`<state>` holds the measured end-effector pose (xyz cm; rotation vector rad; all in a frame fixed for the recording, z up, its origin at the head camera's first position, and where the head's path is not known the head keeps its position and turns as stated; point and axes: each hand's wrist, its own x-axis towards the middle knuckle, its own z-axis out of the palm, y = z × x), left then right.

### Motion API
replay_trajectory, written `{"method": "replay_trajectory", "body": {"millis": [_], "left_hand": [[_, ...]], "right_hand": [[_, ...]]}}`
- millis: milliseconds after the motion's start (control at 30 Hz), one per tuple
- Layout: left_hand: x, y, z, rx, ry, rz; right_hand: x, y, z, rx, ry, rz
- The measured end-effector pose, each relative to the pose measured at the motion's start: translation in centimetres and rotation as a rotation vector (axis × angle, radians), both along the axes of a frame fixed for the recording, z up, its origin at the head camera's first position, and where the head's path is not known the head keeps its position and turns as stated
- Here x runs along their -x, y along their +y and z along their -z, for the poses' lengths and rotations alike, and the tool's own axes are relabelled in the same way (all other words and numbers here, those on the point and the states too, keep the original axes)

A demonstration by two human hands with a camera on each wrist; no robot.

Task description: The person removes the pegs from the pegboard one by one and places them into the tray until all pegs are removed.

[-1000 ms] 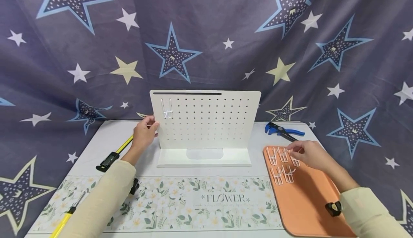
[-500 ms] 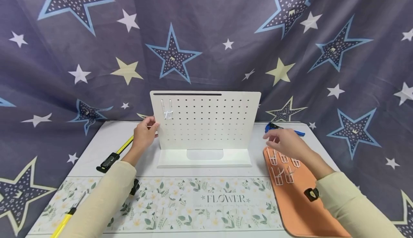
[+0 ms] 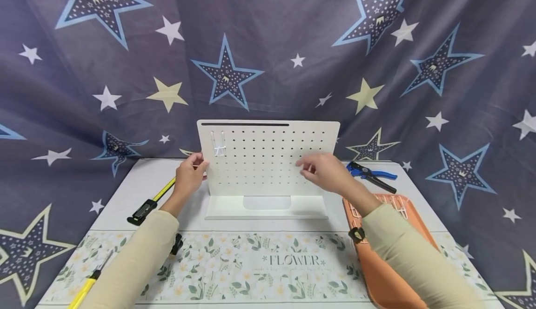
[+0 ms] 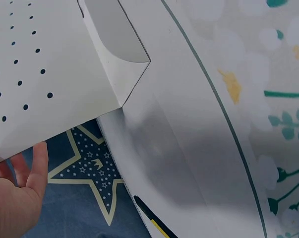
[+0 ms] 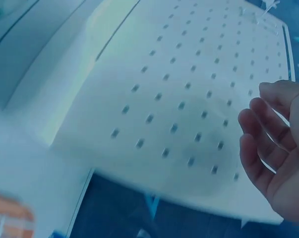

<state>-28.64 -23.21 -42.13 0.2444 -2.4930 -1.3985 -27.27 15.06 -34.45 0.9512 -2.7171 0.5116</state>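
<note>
A white pegboard (image 3: pixel 268 160) stands upright on its base, a wire hook (image 3: pixel 219 150) hanging at its upper left. My left hand (image 3: pixel 188 177) grips the board's left edge; in the left wrist view the fingertips of the left hand (image 4: pixel 15 198) meet that edge. In front of the board's right half is my right hand (image 3: pixel 328 174). The right wrist view shows the right hand (image 5: pixel 283 144) with loosely curled fingers, nothing visible between them, close over the holes. Several white wire hooks (image 3: pixel 399 206) lie in the orange tray (image 3: pixel 378 267), partly hidden by my right sleeve.
Blue-handled pliers (image 3: pixel 372 175) lie behind the tray. On the left are a caliper-like tool (image 3: pixel 142 211) with a yellow scale and a yellow-handled screwdriver (image 3: pixel 85 288). A flower-print mat (image 3: pixel 251 272) covers the table's front. The starry cloth (image 3: pixel 268 43) hangs behind.
My right hand has moved left from over the hooks in the tray to the front of the pegboard's right half. My left hand keeps its hold on the board's edge.
</note>
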Motion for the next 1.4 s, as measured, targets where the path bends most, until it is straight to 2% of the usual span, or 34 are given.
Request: {"method": "replay_trajectory", "body": {"millis": [233,433,633,833,1033,1400], "left_hand": [[-0.3,0.1,-0.1,-0.008,0.0,-0.005],[-0.4,0.1,-0.2,-0.014,0.017,-0.003],[-0.2,0.2,-0.3,0.007,0.011,-0.011],[-0.2,0.3,-0.3,0.017,-0.002,-0.013],[-0.2,0.2,-0.2,0.01,0.01,-0.009],[-0.3,0.1,0.0,0.01,0.035,-0.002]], "right_hand": [[0.8,-5.1,-0.5,0.046,0.092,-0.059],[1.6,-9.4,-1.4,0.078,0.166,-0.074],[2.4,-13.4,-1.5,0.078,0.318,-0.062],[3.0,-16.6,-1.1,0.078,0.422,-0.011],[3.2,-19.0,-0.4,0.112,0.474,0.01],[3.0,-20.9,1.8,0.128,0.542,0.055]]}}
